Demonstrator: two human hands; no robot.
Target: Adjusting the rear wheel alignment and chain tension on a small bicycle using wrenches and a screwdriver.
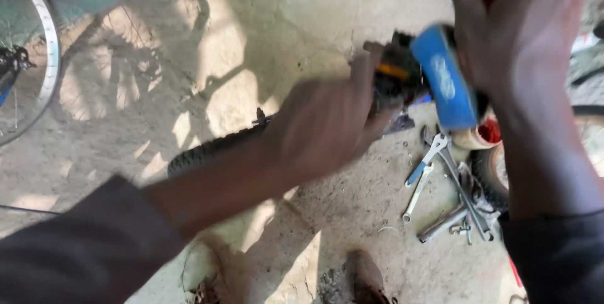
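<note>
My left hand reaches across the middle of the view, its fingers closed around a black bicycle pedal with an orange reflector. My right hand is at the upper right, pressed against a blue bicycle frame tube, its fingers spread over it. Both hands are blurred by motion. Behind my left forearm lies a black knobby tyre.
Several wrenches and metal tools lie on the concrete ground at the right, beside a small red-and-cream container. A bicycle wheel stands at the far left. Another tyre is at the right. A shoe shows at the bottom.
</note>
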